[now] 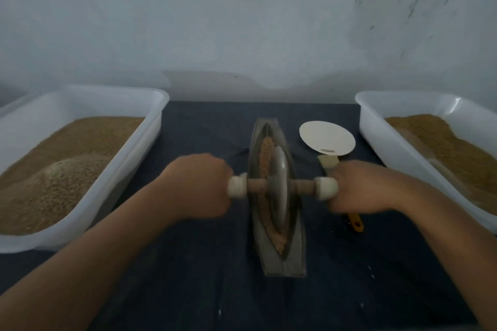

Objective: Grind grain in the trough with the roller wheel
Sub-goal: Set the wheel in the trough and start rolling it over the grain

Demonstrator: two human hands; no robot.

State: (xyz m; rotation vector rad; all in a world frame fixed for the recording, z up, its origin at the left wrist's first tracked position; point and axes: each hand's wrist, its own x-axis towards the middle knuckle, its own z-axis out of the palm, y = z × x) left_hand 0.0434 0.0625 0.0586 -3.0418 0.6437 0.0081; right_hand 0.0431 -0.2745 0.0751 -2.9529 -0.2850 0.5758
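A boat-shaped grey trough [291,263] lies lengthwise in the middle of the dark cloth, with brown grain [266,150] along its groove. The grey roller wheel [279,185] stands upright in the groove near the trough's middle. A wooden axle with pale end grips runs through the wheel from side to side. My left hand [196,185] grips the left end of the axle. My right hand [357,185] grips the right end. The picture is slightly blurred around the hands.
A white tub [150,121] of grain stands at the left, another white tub [376,121] of grain at the right. A pale round scoop or plate [326,141] and a yellow-handled tool [355,224] lie right of the trough. A wall rises behind the table.
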